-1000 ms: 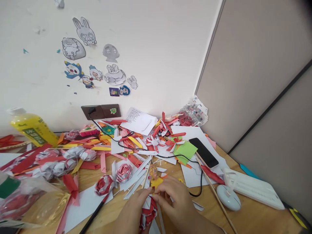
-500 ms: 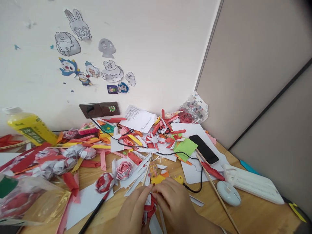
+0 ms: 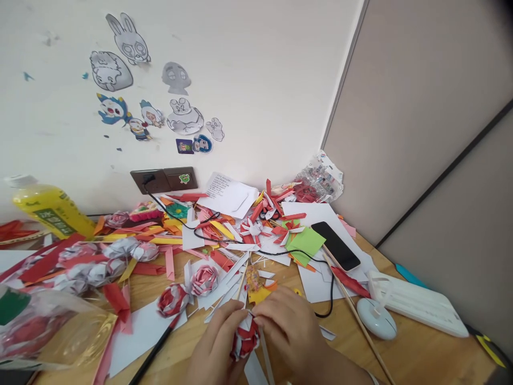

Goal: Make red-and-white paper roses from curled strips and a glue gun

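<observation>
Wooden desk [image 3: 428, 358]: paper rose [image 3: 246, 342] sits right of the gripping left hand [image 3: 216, 342], far tip pinched by right hand [image 3: 290, 326].

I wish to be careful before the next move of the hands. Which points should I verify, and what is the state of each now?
1. Left hand supports the red-and-white paper flower: ok.
2. Right hand is at the flower: ok, fingertips are by its upper edge.
3. Space around the hands is free: not ok, loose white paper lies close by.
4. Yellow tool is clear of the right hand: cannot tell, the hand partly hides it.
5. Phone is away from both hands: ok.
6. Yellow drink bottle is capped: ok.
</observation>
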`<state>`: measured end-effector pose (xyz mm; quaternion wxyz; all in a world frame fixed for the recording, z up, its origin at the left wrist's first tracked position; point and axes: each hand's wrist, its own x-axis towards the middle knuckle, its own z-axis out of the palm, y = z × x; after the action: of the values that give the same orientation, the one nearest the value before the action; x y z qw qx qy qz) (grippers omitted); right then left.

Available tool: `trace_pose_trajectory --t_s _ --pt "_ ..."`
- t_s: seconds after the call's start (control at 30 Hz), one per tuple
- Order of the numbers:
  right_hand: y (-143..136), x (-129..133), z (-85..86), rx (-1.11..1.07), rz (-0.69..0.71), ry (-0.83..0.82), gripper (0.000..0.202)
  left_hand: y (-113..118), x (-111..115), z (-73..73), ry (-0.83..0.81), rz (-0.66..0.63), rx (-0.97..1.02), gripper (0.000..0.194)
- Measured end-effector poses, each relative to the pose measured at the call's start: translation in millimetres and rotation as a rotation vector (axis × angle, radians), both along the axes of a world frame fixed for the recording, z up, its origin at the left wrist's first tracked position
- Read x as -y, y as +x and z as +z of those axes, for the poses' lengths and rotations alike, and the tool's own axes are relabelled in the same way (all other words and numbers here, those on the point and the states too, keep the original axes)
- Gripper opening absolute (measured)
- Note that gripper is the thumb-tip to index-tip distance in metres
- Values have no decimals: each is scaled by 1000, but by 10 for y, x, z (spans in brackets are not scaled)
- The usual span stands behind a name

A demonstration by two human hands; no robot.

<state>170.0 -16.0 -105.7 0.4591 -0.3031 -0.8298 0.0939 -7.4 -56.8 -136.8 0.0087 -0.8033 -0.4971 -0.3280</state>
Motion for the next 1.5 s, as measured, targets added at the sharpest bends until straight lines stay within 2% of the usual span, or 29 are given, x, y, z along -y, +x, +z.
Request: trace_pose_trajectory --t_s 0.13,0.3,0.5,0.63,0.73,0.9,0.97,1.1,1.27,1.33,1.43,1.47,1.5 --pt "42 -17 51 -22 102 -26 36 23 10 98 3 -3 -21 41" --pt "67 -68 79 12 132 -30 38 21 21 67 55 -3 -65 49" --pt "99 -119 85 97 139 173 34 -8 32 39 80 0 -116 54" --pt "82 -101 34 142 92 160 38 -2 48 -7 70 0 -94 59" --pt "76 -84 32 116 100 30 41 29 58 21 53 3 -77 58" --pt "98 -101 86 75 170 -363 49 70 47 76 6 -59 -56 56" --pt "105 -118 82 51 171 -378 49 73 31 30 11 -48 -10 54" --pt "107 -146 42 -42 176 -277 45 64 2 -83 30 43 101 49" --pt "87 -122 40 -49 189 -287 35 44 22 -32 35 43 -2 52" --pt "79 -105 52 -65 184 -419 26 46 35 1 53 37 -33 54" --pt "78 -100 59 -132 250 -770 19 58 40 10 46 12 -38 55" --pt "80 -104 55 -143 264 -837 18 61 38 5 41 0 -40 56" --pt "82 -109 50 -144 258 -836 18 64 36 -2 34 -3 -42 56"
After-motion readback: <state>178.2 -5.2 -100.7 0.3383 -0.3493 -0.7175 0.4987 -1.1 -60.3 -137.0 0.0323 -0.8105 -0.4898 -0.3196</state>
